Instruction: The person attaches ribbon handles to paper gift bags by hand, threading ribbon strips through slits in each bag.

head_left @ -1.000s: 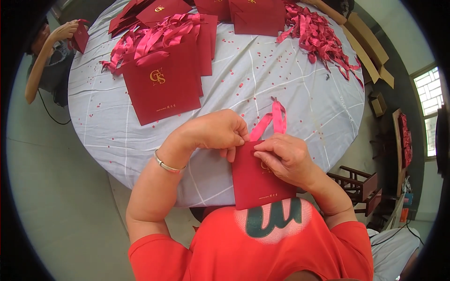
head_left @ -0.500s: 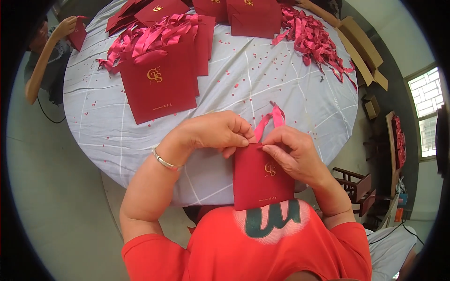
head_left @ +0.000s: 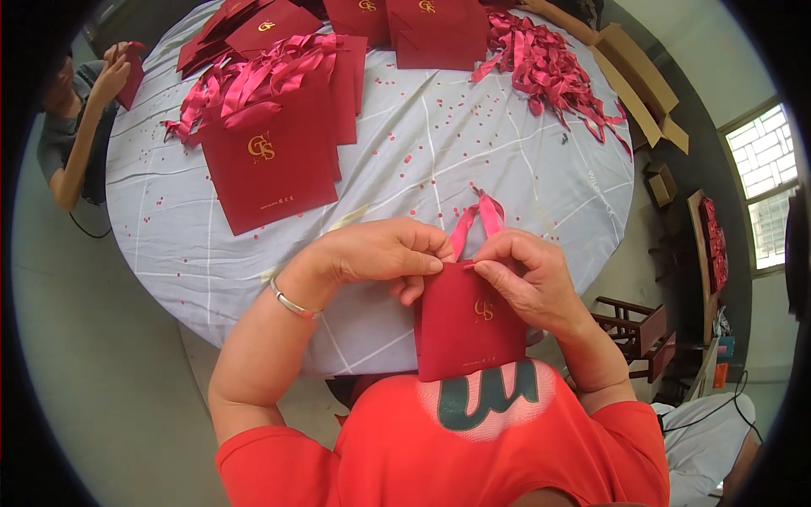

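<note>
A small dark red paper gift bag point(head_left: 470, 334) with a gold emblem stands upright between my hands, its lower edge close to my shirt. Its pink ribbon handle point(head_left: 491, 218) loops up beyond the top edge. My left hand point(head_left: 393, 256) pinches the bag's top edge at the left, by the foot of the ribbon. Thumb and forefinger of my right hand point(head_left: 525, 275) are closed on a short pink ribbon end at the front of the top edge. Folded fingers partly hide the upper corners of the bag.
A stack of red bags with ribbons point(head_left: 270, 173) lies ahead on the round cloth-covered table point(head_left: 380, 194). More bags point(head_left: 438, 38) and a heap of loose pink ribbons point(head_left: 549, 76) lie farther off. A co-worker's hands point(head_left: 114, 72) hold a bag at left. An open carton point(head_left: 638, 84) stands at right.
The view has shifted slightly, so the table things sit a little farther left. My hands keep their pinches on the bag and ribbon. The co-worker at left has brought both hands to their bag.
</note>
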Tool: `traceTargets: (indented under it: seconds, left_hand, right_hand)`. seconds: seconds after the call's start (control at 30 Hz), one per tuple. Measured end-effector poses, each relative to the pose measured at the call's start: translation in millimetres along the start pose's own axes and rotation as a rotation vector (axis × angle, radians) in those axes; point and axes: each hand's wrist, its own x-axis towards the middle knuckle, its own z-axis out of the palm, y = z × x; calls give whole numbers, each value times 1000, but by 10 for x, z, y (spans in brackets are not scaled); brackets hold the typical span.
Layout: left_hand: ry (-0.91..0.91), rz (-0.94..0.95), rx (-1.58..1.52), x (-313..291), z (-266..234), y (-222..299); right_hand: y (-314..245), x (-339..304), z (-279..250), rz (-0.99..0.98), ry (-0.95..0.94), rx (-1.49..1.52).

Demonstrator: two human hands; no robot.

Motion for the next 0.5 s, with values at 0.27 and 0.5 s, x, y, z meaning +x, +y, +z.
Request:
traceTargets:
  seconds: [0.27, 0.5]
  left_hand:
    - [3, -19, -48, -3, 0, 9]
    - [45, -75, -3, -27, -10, 62]
  right_hand:
    - [3, 20, -21, 166, -55, 66]
    - [86, 32, 50, -34, 2, 82]
